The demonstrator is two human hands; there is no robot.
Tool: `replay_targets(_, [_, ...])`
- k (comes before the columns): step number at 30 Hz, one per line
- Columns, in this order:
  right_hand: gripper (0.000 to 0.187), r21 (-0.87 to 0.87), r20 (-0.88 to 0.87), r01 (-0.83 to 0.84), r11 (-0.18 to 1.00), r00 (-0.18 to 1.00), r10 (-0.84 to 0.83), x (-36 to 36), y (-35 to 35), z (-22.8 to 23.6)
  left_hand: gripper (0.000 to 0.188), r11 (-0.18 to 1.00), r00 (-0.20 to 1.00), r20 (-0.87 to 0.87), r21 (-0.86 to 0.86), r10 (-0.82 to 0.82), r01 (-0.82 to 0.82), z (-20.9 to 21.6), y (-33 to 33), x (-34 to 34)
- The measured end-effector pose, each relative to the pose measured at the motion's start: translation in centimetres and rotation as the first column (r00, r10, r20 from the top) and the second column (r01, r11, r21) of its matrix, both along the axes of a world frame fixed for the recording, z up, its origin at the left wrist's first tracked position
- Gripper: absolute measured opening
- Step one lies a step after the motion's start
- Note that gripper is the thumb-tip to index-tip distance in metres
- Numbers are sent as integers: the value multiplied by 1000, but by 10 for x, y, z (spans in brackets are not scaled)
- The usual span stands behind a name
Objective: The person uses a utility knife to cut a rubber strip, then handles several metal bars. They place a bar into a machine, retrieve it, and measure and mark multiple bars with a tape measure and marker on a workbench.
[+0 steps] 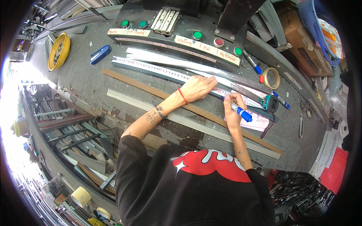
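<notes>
A yellow tape measure blade [149, 68] is drawn out along a dark metal strip, its teal and black case [270, 103] at the right end. Across blade and strip lies my left hand [200, 88], fingers bent and pressed together beside the silver metal strips [226, 80]; its fingertips' hold is hidden. Just to the right, my right hand [234, 107] grips a marker pen [241, 113] with a blue end, its tip end over the blade. Nearer to me run a brown strip [135, 83] and a pale grey strip [151, 108]. Beneath the blade are pink and white papers [256, 121].
A black machine base with green and red buttons [197, 35] stands behind the strips. On the left are a yellow bowl [59, 51] and a blue stapler [100, 54]. A tape roll [271, 78], another marker [281, 100] and a cutter knife [301, 127] lie right.
</notes>
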State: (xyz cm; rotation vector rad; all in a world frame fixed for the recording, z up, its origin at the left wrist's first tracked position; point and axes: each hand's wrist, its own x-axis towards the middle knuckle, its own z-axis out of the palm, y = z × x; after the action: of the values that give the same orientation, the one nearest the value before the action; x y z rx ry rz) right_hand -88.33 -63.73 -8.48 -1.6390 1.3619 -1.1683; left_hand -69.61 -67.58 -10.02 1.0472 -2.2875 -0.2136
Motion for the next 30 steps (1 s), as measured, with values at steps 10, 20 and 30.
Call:
replay_targets(10, [15,-13,-47,41,999,998,-42,-3,-2,-5,15,1000,1000,6,12,-6,6,-2,-1,1])
replay_targets(20, [10,-241,69,236,942,972,-226,-45,-10,3,17,1000,1000,1,16,-5,5,-4,-1,0])
replay_targets(30, [42,136,-486,40,990,874,31,-179,-36,40,24,998,954,298,-68,35,-15,10,2,-4])
